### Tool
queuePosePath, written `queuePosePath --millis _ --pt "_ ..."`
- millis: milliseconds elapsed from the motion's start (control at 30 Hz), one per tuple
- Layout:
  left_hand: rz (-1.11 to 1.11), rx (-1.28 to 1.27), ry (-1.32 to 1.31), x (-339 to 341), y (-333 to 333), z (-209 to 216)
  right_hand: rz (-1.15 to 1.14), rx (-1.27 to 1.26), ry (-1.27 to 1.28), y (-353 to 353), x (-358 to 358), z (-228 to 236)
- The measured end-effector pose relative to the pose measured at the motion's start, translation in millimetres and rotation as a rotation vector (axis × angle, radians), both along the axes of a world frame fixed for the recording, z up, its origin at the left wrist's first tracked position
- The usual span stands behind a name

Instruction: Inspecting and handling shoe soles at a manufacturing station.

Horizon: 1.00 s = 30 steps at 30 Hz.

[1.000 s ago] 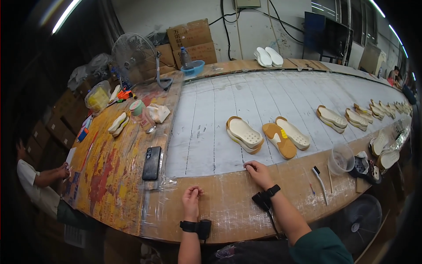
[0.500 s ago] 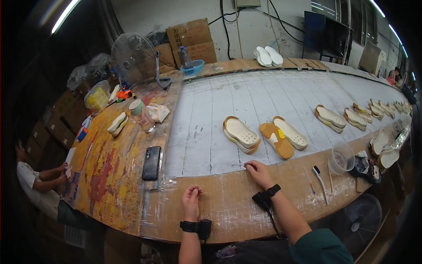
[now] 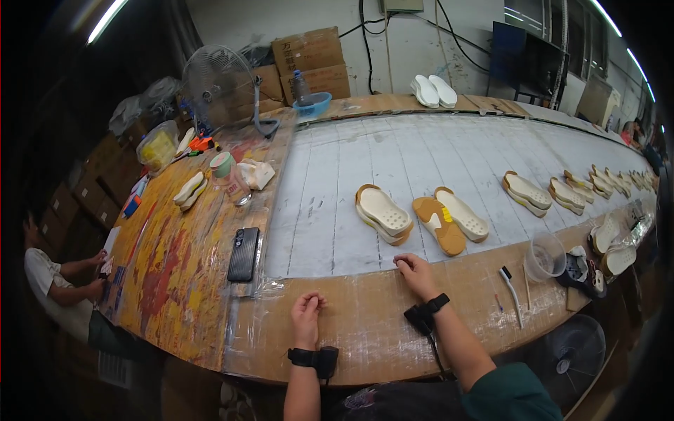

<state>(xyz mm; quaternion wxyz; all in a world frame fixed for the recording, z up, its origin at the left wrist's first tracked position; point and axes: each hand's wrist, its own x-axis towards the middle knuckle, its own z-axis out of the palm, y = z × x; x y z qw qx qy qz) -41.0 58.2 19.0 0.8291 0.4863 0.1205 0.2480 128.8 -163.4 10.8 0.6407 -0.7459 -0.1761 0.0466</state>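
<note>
Near: left hand [image 3: 306,313] at cardboard strip [image 3: 365,330], fingers loosely curled, partly open, nothing visible in grip. Right hand [image 3: 419,277], slightly farther, same loose part-open curl, nothing visible in grip. To right, white-handled brush [image 3: 512,296], clear tub [image 3: 544,264]; to left, black phone [image 3: 243,259]. Beyond right hand, on white lined sheet [image 3: 312,217]: tan sole [image 3: 440,228], bottom up, overlapping cream sole [image 3: 465,217]; left of these, holed tan-rimmed sole [image 3: 384,212]. Farther right, row of soles [image 3: 528,191]. Far: white pair [image 3: 441,92], blue basin [image 3: 314,106], fan [image 3: 219,88].
</note>
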Motion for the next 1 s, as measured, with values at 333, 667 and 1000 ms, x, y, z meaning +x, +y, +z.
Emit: queuePosePath --millis 333,667,1000 --pt "-0.014 -0.020 0.023 5 6 1 -0.431 -0.047 -0.191 57 96 -6" --pt "-0.005 -0.008 -0.011 6 3 -4 -0.360 0.107 0.115 102 80 5" --pt "0.030 -0.082 0.039 1 -31 48 0.593 0.750 0.880 21 -73 71"
